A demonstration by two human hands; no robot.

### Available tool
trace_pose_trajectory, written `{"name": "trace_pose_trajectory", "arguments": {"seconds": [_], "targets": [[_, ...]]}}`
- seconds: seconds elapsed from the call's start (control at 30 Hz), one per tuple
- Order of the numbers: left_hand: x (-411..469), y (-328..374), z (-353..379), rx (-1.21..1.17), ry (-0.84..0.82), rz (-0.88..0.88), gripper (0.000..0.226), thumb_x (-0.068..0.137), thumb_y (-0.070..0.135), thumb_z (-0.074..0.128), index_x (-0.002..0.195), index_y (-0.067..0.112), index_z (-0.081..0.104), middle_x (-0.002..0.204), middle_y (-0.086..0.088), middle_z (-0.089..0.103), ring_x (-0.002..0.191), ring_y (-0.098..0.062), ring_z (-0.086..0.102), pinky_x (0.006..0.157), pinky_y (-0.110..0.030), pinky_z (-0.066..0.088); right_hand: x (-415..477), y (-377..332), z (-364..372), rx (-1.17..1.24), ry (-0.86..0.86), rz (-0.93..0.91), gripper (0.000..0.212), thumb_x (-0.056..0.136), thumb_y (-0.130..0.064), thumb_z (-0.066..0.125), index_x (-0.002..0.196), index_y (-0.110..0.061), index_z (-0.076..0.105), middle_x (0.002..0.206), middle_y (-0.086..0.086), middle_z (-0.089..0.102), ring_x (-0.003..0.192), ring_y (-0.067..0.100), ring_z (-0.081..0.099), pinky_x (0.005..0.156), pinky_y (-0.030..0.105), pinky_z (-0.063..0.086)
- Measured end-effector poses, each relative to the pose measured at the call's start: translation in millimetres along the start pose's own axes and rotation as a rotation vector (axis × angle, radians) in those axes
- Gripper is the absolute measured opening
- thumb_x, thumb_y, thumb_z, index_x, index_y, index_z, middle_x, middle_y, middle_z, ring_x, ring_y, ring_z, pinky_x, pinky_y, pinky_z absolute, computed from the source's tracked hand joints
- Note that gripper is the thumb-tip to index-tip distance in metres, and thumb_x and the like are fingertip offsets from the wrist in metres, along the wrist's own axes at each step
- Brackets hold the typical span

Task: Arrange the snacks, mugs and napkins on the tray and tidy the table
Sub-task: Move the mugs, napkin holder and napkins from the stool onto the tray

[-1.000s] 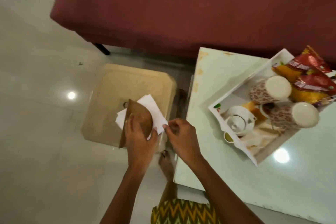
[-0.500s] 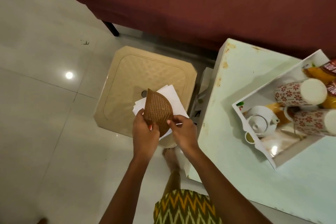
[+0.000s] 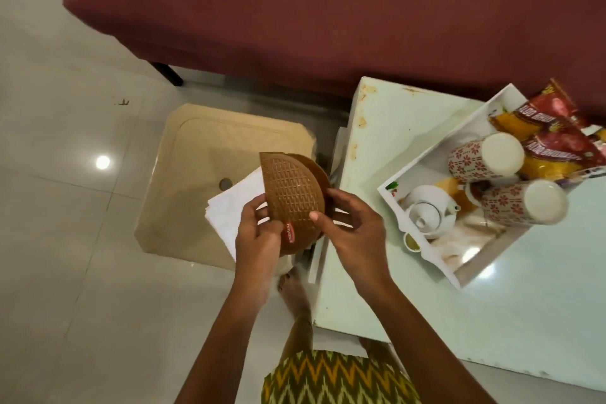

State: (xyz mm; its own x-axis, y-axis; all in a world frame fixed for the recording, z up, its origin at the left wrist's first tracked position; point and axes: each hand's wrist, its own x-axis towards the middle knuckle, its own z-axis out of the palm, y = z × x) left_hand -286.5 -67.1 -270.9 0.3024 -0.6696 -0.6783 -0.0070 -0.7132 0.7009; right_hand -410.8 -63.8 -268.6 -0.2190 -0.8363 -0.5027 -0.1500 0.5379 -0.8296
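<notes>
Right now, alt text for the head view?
Both hands, left hand and right hand, hold a brown woven-pattern plastic napkin holder with white paper napkins above a beige plastic stool; a white tray sits on the table.

Glossy white tile floor [image 3: 59,239]; maroon sofa [image 3: 328,10]; beige stool [image 3: 196,154].

Both hands, left [image 3: 259,241] and right [image 3: 352,233], are raised close together, fingers curled in a grip.
</notes>
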Motion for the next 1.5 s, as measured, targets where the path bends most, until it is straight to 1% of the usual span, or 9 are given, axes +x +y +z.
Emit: {"name": "trace_pose_trajectory", "arguments": {"seconds": [0.07,0.17,0.37,0.6,0.8,1.07,1.27,1.4,1.5], "targets": [[-4,6,22,0.015,-0.046,0.013,0.031,0.091,0.012,0.049,0.112,0.035,0.049,0.118,0.004,0.056,0.104,-0.017,0.055,0.079,-0.029,0.051,2,1,-30,0.011,0.101,-0.022,0.042,0.069,-0.025,0.079,0.103,-0.036,0.057,0.098,-0.017,0.065,0.089,0.002,0.065,0.070,0.014,0.055],[-10,12,50,0.033,-0.096,0.073,0.027,0.089,0.012,0.054,0.108,0.032,0.051,0.109,0.006,0.062,0.106,-0.014,0.058,0.088,-0.030,0.048,6,11,-77,-0.043,0.228,-0.036,0.054,0.062,-0.028,0.083,0.109,-0.029,0.057,0.099,-0.012,0.067,0.087,0.003,0.066,0.071,0.018,0.057],[-26,10,93,0.101,-0.173,0.143,0.031,0.088,0.012,0.054,0.114,0.028,0.050,0.107,0.011,0.062,0.094,-0.001,0.058,0.070,-0.015,0.043,17,53,-166,-0.418,0.393,-0.122,0.056,0.067,-0.026,0.081,0.119,-0.017,0.061,0.106,0.004,0.071,0.091,0.020,0.067,0.080,0.032,0.054],[-40,0,126,0.160,-0.192,0.128,0.027,0.089,0.010,0.052,0.113,0.024,0.051,0.112,0.003,0.063,0.100,-0.013,0.059,0.070,-0.020,0.045,44,96,-205,-0.661,0.329,-0.164,0.052,0.073,-0.025,0.075,0.121,-0.016,0.059,0.106,0.007,0.071,0.097,0.027,0.064,0.080,0.033,0.049],[-53,-5,141,0.170,-0.197,0.093,0.025,0.088,0.009,0.052,0.102,0.030,0.053,0.106,0.004,0.064,0.103,-0.018,0.060,0.086,-0.030,0.046,65,107,-208,-0.731,0.300,-0.204,0.053,0.074,-0.025,0.073,0.123,-0.017,0.055,0.105,0.010,0.070,0.096,0.029,0.064,0.077,0.039,0.054],[-56,-2,148,0.147,-0.196,0.086,0.022,0.089,0.011,0.052,0.106,0.025,0.055,0.107,0.001,0.065,0.100,-0.014,0.061,0.085,-0.028,0.047,67,111,-209,-0.740,0.289,-0.195,0.059,0.072,-0.026,0.076,0.124,-0.013,0.053,0.113,0.011,0.067,0.103,0.028,0.061,0.080,0.039,0.052],[-52,-5,131,0.134,-0.173,0.064,0.023,0.089,0.011,0.051,0.103,0.028,0.056,0.105,0.003,0.066,0.099,-0.014,0.062,0.088,-0.031,0.048,46,90,-181,-0.795,0.393,-0.414,0.047,0.062,-0.028,0.082,0.101,-0.006,0.066,0.101,0.011,0.069,0.097,0.031,0.061,0.067,0.037,0.055],[-43,-11,108,0.100,-0.128,0.014,0.020,0.088,0.014,0.054,0.103,0.027,0.056,0.106,0.002,0.066,0.099,-0.014,0.062,0.085,-0.030,0.049,30,73,-132,-0.701,0.298,-0.475,0.038,0.067,-0.029,0.080,0.095,-0.007,0.068,0.101,0.011,0.070,0.097,0.029,0.064,0.074,0.034,0.053],[-33,-18,86,0.106,-0.068,0.003,0.016,0.089,0.020,0.055,0.102,0.028,0.056,0.106,0.004,0.063,0.095,-0.011,0.060,0.078,-0.024,0.046,24,62,-87,-0.585,0.118,-0.335,0.036,0.077,-0.037,0.071,0.102,-0.012,0.066,0.109,0.006,0.068,0.103,0.022,0.061,0.082,0.029,0.049]]}}
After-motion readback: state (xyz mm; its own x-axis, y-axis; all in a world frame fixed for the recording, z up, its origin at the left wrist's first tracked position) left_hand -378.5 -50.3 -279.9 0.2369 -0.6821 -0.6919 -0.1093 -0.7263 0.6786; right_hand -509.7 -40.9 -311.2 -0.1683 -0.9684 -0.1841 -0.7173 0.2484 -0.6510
